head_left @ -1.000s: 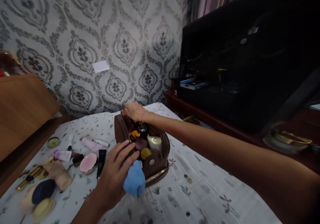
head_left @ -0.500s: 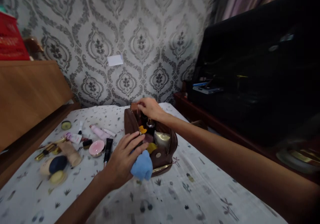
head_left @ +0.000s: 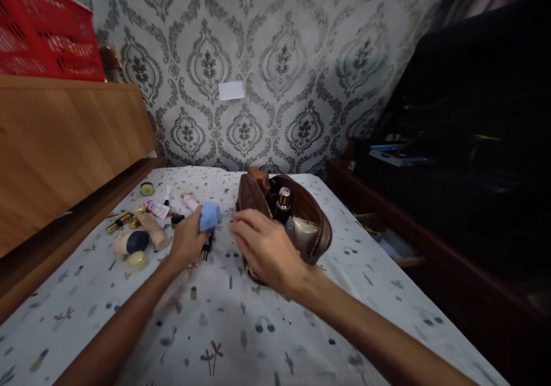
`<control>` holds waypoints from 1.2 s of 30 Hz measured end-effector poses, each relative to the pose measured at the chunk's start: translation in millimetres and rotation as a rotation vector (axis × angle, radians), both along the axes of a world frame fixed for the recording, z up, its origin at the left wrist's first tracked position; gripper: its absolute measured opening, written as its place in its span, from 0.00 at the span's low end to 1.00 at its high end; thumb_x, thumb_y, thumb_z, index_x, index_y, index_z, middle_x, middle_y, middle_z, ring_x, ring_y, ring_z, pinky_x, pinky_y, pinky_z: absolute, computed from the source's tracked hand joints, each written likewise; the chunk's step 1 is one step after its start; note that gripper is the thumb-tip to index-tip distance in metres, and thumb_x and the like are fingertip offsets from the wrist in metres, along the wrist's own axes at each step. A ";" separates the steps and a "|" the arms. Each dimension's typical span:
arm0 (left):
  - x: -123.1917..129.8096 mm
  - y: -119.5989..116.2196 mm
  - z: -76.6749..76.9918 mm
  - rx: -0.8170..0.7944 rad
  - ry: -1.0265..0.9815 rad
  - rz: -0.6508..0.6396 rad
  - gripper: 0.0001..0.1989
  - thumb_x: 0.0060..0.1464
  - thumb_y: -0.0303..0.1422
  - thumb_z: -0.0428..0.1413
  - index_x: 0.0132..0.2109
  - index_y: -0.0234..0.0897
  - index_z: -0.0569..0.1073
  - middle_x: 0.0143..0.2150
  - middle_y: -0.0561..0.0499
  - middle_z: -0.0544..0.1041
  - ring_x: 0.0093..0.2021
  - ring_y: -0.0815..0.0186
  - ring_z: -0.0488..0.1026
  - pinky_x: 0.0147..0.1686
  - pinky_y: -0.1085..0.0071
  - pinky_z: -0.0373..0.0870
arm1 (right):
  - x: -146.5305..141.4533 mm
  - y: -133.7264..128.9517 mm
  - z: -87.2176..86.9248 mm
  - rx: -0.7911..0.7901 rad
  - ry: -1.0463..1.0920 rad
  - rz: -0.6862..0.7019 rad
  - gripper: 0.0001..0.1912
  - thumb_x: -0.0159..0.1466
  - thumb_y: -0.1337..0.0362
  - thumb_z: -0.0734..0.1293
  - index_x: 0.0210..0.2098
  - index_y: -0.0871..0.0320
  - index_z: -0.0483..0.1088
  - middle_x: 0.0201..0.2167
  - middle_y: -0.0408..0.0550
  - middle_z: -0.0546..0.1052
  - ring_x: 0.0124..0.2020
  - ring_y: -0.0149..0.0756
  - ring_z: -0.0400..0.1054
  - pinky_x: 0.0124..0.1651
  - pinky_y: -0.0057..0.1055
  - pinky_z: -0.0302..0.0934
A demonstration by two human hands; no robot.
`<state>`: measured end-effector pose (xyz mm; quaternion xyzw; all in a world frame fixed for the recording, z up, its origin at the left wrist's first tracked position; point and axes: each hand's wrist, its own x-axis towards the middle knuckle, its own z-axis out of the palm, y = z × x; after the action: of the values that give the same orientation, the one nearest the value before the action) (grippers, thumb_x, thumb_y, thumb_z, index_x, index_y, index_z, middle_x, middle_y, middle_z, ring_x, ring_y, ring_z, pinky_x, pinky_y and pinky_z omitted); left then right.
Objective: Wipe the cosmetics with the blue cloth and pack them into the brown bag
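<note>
My left hand [head_left: 186, 240] is closed on a small blue cloth [head_left: 210, 217], held above the right side of the spread cosmetics. Partly behind that hand lie a black tube [head_left: 207, 249] and a pink tube [head_left: 190, 202]. My right hand [head_left: 272, 249], a little blurred, is in front of the brown toiletry bag [head_left: 323, 234], its fingers stretched to the left with nothing visible in them. The bag stands unzipped. Inside show a dark bottle with a shiny cap [head_left: 284, 198] and a gold pouch [head_left: 306, 232]; my hand hides the bag's front.
Left on the patterned sheet [head_left: 241, 340] lie a beige tube [head_left: 152, 230], a dark-blue-capped bottle [head_left: 136, 242], a cream-coloured jar [head_left: 138, 260] and a green-lidded pot [head_left: 147, 188]. A wooden headboard [head_left: 77, 145] bears a red basket [head_left: 55, 36]. An open drawer [head_left: 398, 248] is at right.
My left hand has moved left, away from the bag, with the blue cloth. My right hand has come from the bag's far edge to its front. The view has turned left.
</note>
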<state>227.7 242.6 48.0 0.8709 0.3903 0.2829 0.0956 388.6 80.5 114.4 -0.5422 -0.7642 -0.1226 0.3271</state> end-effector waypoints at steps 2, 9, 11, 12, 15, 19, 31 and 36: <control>-7.6 25.4 8.0 -0.047 0.173 0.117 0.19 0.58 0.34 0.49 0.55 0.36 0.69 0.43 0.43 0.80 0.46 0.53 0.77 0.43 0.64 0.71 | -19.0 -4.9 -14.6 -0.028 -0.007 0.057 0.11 0.69 0.72 0.58 0.41 0.61 0.72 0.44 0.56 0.74 0.45 0.40 0.69 0.46 0.34 0.67; -10.3 93.6 16.5 -0.079 0.567 0.366 0.25 0.61 0.42 0.47 0.59 0.31 0.66 0.53 0.32 0.76 0.51 0.45 0.75 0.44 0.57 0.72 | -65.3 22.9 -72.0 -0.386 0.166 0.013 0.09 0.68 0.69 0.62 0.44 0.58 0.72 0.46 0.53 0.73 0.49 0.40 0.69 0.50 0.35 0.67; -6.3 104.9 9.5 -0.058 0.578 0.355 0.26 0.59 0.37 0.48 0.61 0.29 0.64 0.57 0.30 0.73 0.55 0.43 0.72 0.45 0.55 0.71 | -69.6 36.6 -81.0 -0.457 0.234 -0.079 0.12 0.66 0.68 0.64 0.49 0.60 0.71 0.52 0.57 0.70 0.54 0.45 0.66 0.55 0.40 0.65; -4.3 110.0 5.5 -0.048 0.584 0.344 0.27 0.58 0.35 0.49 0.63 0.29 0.62 0.59 0.29 0.71 0.57 0.43 0.70 0.47 0.54 0.71 | -70.7 42.5 -84.3 -0.483 0.259 -0.120 0.15 0.65 0.68 0.65 0.52 0.60 0.70 0.55 0.59 0.68 0.56 0.47 0.65 0.57 0.43 0.63; -0.2 125.1 -5.5 -0.030 0.603 0.291 0.34 0.54 0.29 0.50 0.68 0.34 0.56 0.66 0.33 0.63 0.63 0.46 0.64 0.53 0.53 0.68 | -73.0 54.9 -93.1 -0.541 0.316 -0.193 0.21 0.65 0.68 0.65 0.57 0.59 0.67 0.61 0.63 0.63 0.61 0.51 0.61 0.61 0.47 0.59; 0.3 145.4 -13.7 -0.034 0.631 0.214 0.37 0.50 0.26 0.51 0.68 0.42 0.57 0.70 0.38 0.59 0.68 0.46 0.58 0.57 0.47 0.65 | -78.2 63.7 -104.6 -0.531 0.355 -0.213 0.22 0.64 0.67 0.66 0.57 0.60 0.67 0.62 0.64 0.62 0.62 0.53 0.60 0.62 0.49 0.57; -10.4 173.2 -9.4 -0.019 0.594 -0.076 0.33 0.43 0.24 0.52 0.59 0.31 0.68 0.56 0.37 0.74 0.56 0.54 0.71 0.55 0.65 0.66 | -81.7 86.2 -118.1 -0.502 0.375 -0.064 0.18 0.58 0.74 0.66 0.47 0.57 0.76 0.67 0.59 0.62 0.66 0.48 0.59 0.67 0.47 0.51; -3.7 167.2 -8.7 -0.037 0.533 -0.107 0.27 0.37 0.22 0.51 0.49 0.34 0.74 0.50 0.42 0.76 0.51 0.57 0.73 0.54 0.67 0.67 | -82.1 83.0 -114.9 -0.510 0.373 -0.032 0.23 0.60 0.71 0.66 0.55 0.56 0.70 0.68 0.59 0.61 0.69 0.46 0.53 0.69 0.51 0.46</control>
<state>223.9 409.8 39.3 0.9322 0.3600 0.0308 0.0202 306.4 163.5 -0.5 -0.6318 -0.6885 0.1697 0.3131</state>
